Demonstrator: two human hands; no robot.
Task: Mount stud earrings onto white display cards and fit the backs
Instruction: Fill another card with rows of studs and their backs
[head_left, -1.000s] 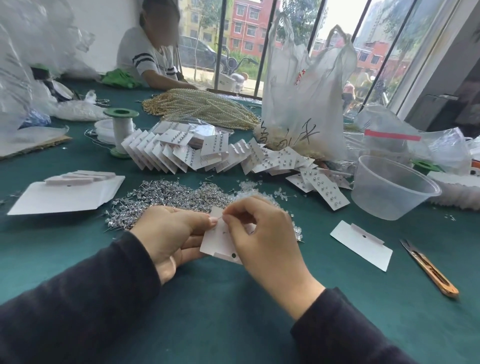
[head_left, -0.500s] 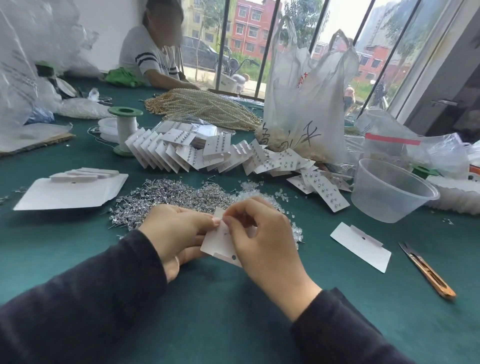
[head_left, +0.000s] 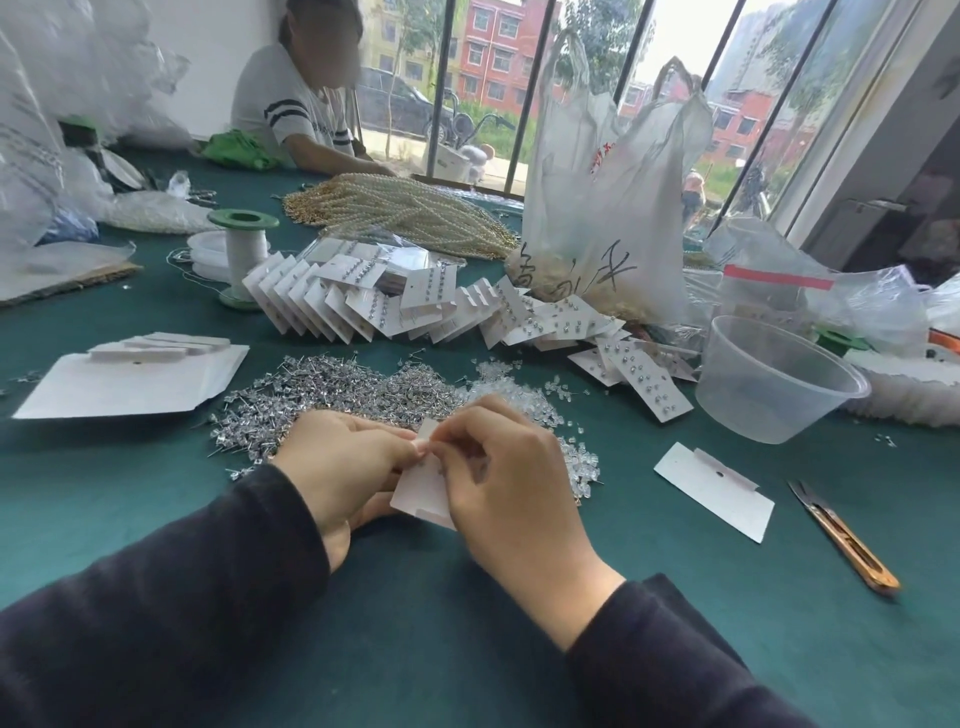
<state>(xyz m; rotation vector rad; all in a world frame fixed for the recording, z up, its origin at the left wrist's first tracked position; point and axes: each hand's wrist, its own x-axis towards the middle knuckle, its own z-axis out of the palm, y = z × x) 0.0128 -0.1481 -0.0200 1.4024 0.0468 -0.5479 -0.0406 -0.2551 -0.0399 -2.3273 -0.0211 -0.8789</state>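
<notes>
A white display card (head_left: 422, 488) is held upright between both hands just above the green table. My left hand (head_left: 345, 457) grips its left edge, thumb and fingertips at the top corner. My right hand (head_left: 506, 478) has its fingers curled over the card's top right part and pinches there; whatever small piece it holds is hidden. Behind the hands lies a heap of silver stud earrings (head_left: 332, 395), and to its right a heap of clear plastic backs (head_left: 524, 400). Finished cards (head_left: 374, 301) are fanned in a row farther back.
A blank card (head_left: 714, 491) and orange thread snips (head_left: 844, 538) lie to the right. A clear plastic bowl (head_left: 774, 384) stands beyond them. A stack of blank cards (head_left: 135, 376) lies left. A spool (head_left: 244, 260), pearl strands (head_left: 410, 218) and plastic bags (head_left: 613, 197) crowd the back; another person sits opposite.
The hands and card stay in nearly the same place. My right fingers have closed a little lower over the card's top edge, toward my left thumb.
</notes>
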